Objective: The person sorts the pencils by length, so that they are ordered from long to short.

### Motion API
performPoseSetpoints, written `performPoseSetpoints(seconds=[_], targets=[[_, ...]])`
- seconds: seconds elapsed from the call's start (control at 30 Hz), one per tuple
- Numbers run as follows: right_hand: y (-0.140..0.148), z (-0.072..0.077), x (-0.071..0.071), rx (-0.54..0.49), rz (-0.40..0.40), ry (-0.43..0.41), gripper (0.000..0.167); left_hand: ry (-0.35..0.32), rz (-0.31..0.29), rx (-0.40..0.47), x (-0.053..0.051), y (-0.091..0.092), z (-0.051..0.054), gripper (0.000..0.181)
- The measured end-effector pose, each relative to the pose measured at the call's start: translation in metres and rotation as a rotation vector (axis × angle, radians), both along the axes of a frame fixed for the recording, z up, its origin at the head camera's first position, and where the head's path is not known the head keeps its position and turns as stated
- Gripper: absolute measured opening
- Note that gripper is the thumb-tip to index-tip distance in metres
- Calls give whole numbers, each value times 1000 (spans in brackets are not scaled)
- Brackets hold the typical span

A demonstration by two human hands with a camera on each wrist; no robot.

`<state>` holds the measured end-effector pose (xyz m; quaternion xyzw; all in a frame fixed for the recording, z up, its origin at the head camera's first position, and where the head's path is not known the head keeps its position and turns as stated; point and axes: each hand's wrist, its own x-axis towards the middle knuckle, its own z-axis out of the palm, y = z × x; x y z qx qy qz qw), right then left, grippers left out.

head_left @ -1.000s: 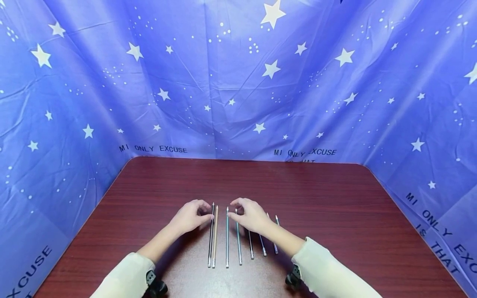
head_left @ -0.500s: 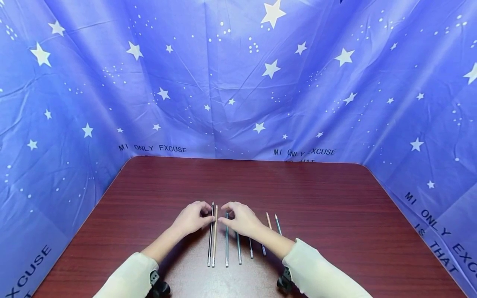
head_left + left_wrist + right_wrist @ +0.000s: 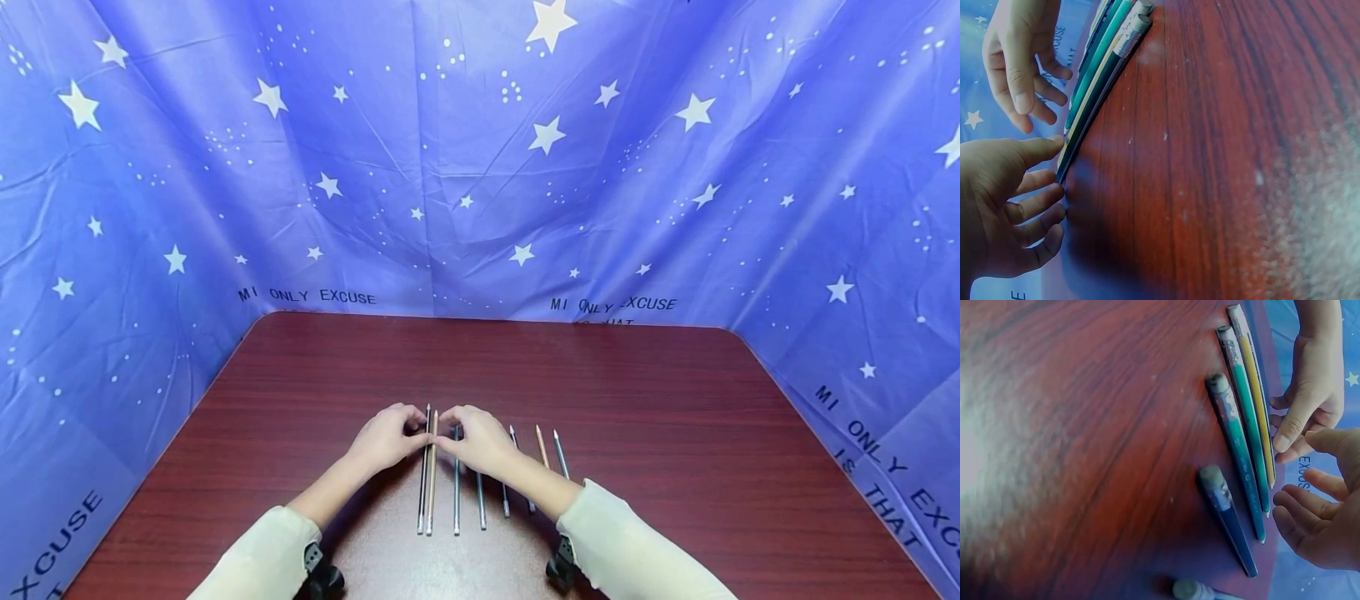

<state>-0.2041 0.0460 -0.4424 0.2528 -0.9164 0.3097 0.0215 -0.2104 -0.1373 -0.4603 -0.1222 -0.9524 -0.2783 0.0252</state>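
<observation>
A black pencil [image 3: 422, 500] and a yellow pencil [image 3: 432, 492] lie side by side on the table, tips pointing away. My left hand [image 3: 382, 439] is at their left near the tips, fingers loosely bent and its thumb over the black one. Facing it from the right, my right hand [image 3: 478, 439] has its thumb tip close to the yellow pencil and its fingers relaxed; contact is unclear. Beneath the right hand lie a green pencil [image 3: 457, 500] and a second green pencil [image 3: 482, 504], partly hidden. The right wrist view shows their eraser ends, with a dark pencil [image 3: 1229, 519] beside them.
Farther right, partly behind the right forearm, lie an orange-tipped pencil [image 3: 542, 446] and a bluish pencil [image 3: 560, 452]. The dark red table [image 3: 637, 400] reaches back to a blue star-patterned curtain [image 3: 465, 150]. Black wrist devices [image 3: 324, 577] hang under both sleeves.
My right hand has moved left, across the green pencils, to beside the yellow pencil. My left hand has barely shifted. The pencils stay where they were.
</observation>
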Motion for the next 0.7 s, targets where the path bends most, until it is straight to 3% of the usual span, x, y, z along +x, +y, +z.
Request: performPoseSetpoints(seconds=[0.33,0.53,0.7], targets=[[-9,-11,-1,22,-59,9,32,-1,4,3,0,-1,-2,24],[-10,-18,-2,-20,-36,93,33,-10,7,-1,1,-2,0,23],[-12,-21,-3,4,-54,106,31,-19,9,3,1,-3,0,22]])
